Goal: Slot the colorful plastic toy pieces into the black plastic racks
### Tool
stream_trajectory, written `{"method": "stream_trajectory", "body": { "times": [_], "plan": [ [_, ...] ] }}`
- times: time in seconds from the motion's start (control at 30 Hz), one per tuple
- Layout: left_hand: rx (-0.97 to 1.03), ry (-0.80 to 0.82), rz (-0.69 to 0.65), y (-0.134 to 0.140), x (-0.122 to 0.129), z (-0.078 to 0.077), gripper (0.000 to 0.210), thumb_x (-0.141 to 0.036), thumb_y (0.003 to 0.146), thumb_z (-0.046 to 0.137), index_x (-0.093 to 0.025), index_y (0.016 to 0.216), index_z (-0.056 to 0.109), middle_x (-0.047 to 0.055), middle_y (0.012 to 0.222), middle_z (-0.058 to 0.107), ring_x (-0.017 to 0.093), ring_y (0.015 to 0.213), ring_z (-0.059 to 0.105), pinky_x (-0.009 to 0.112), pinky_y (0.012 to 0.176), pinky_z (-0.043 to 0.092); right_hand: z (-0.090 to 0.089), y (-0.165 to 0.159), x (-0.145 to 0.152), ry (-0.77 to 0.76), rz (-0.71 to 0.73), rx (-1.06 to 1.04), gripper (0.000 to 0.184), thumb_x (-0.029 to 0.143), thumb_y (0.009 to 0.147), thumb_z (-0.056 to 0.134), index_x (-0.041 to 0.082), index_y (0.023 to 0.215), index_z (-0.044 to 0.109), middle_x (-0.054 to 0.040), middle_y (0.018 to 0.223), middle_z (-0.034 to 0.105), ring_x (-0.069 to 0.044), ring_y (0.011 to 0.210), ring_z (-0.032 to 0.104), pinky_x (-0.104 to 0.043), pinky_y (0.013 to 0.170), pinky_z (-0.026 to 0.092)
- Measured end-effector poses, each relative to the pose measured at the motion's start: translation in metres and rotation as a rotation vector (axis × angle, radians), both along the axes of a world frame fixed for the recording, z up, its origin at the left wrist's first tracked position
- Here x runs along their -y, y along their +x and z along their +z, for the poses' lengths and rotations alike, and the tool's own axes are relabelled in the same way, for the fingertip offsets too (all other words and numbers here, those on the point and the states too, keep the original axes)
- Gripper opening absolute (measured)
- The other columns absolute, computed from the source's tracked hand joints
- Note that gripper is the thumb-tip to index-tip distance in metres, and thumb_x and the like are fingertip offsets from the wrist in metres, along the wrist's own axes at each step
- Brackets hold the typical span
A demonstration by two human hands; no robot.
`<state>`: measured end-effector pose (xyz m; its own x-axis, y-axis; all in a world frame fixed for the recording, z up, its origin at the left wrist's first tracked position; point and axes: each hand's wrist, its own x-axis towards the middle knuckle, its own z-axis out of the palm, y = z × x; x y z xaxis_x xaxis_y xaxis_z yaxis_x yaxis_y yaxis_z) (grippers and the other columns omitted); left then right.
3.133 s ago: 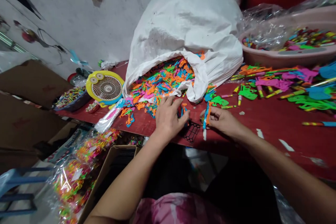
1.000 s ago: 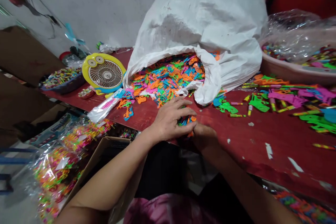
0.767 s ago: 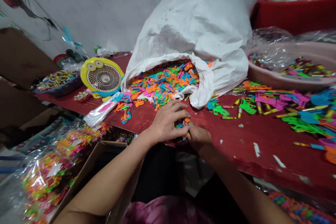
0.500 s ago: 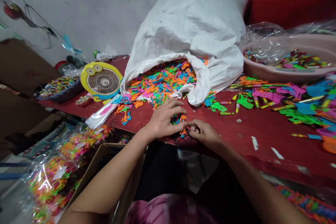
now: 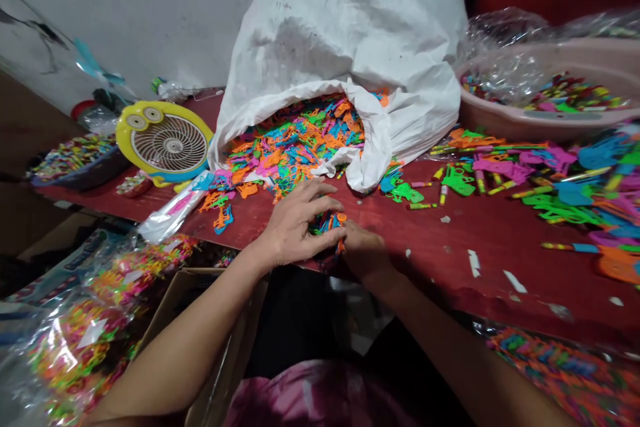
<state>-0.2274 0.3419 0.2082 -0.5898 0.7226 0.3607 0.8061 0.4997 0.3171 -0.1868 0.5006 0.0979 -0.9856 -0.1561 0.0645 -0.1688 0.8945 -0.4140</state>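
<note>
At the table's front edge my left hand (image 5: 303, 221) curls around a small bundle of colourful plastic toy guns (image 5: 327, 221), orange, blue and green, its thumb along the near side. Pressed up against the bundle from the right is my right hand (image 5: 367, 250), closed, with its fingertips mostly hidden. Dark thin strands show below the hands, too dim to make out. Just beyond, a large white sack (image 5: 345, 20) lies with its mouth towards me, and a heap of loose toy guns (image 5: 295, 140) spills from it.
A yellow fan (image 5: 167, 140) and a dark basin (image 5: 80, 163) of small pieces stand left. On the right are a pink basin (image 5: 545, 123) and scattered toy parts (image 5: 575, 193). Below the table sit filled plastic bags (image 5: 75, 340) and an open cardboard box (image 5: 200, 347).
My right hand has turned and moved in against the bundle, its fingertips now hidden. The left hand keeps its hold. The view has shifted slightly, so the scene sits further left and higher.
</note>
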Motion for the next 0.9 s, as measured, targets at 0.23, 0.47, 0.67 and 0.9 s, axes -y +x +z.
{"method": "stream_trajectory", "body": {
  "times": [0.23, 0.47, 0.67, 0.9],
  "plan": [
    [-0.043, -0.015, 0.06, 0.002, -0.002, 0.0, 0.027, -0.041, 0.09, 0.058, -0.026, 0.111, 0.065, 0.006, 0.127, 0.058, 0.025, 0.123, 0.051, 0.043, 0.105, 0.043, 0.015, 0.002, -0.006, -0.014, 0.028, 0.003, 0.021, 0.026, 0.096, 0.044, 0.017, 0.105, 0.06, -0.0085, 0.103, 0.069, -0.019, 0.091, 0.064, -0.026, 0.071, 0.042],
    [-0.116, 0.021, 0.224, 0.007, -0.028, -0.007, 0.027, -0.042, 0.09, 0.057, -0.023, 0.107, 0.066, 0.008, 0.118, 0.06, 0.026, 0.113, 0.054, 0.043, 0.097, 0.047, 0.023, 0.029, -0.11, -0.206, -0.135, -0.197, 0.022, 0.026, 0.095, 0.041, 0.017, 0.101, 0.061, -0.0079, 0.101, 0.066, -0.018, 0.091, 0.061, -0.028, 0.08, 0.043],
    [-0.111, 0.073, 0.499, 0.014, -0.095, -0.008, 0.032, -0.045, 0.087, 0.06, -0.022, 0.108, 0.067, 0.014, 0.125, 0.059, 0.038, 0.12, 0.049, 0.065, 0.1, 0.037, 0.035, 0.027, -0.204, 0.129, -0.466, -0.228, 0.025, 0.028, 0.093, 0.043, 0.017, 0.103, 0.063, -0.0096, 0.105, 0.065, -0.022, 0.093, 0.06, -0.031, 0.078, 0.042],
    [-0.094, 0.127, 0.379, 0.01, -0.119, 0.0, 0.041, -0.043, 0.086, 0.062, -0.023, 0.122, 0.059, 0.015, 0.141, 0.048, 0.038, 0.131, 0.041, 0.07, 0.107, 0.023, 0.044, -0.026, -0.201, 0.449, -0.456, -0.082, 0.028, 0.018, 0.093, 0.041, 0.012, 0.11, 0.063, -0.0164, 0.111, 0.06, -0.026, 0.102, 0.058, -0.033, 0.076, 0.043]
  ]
}}
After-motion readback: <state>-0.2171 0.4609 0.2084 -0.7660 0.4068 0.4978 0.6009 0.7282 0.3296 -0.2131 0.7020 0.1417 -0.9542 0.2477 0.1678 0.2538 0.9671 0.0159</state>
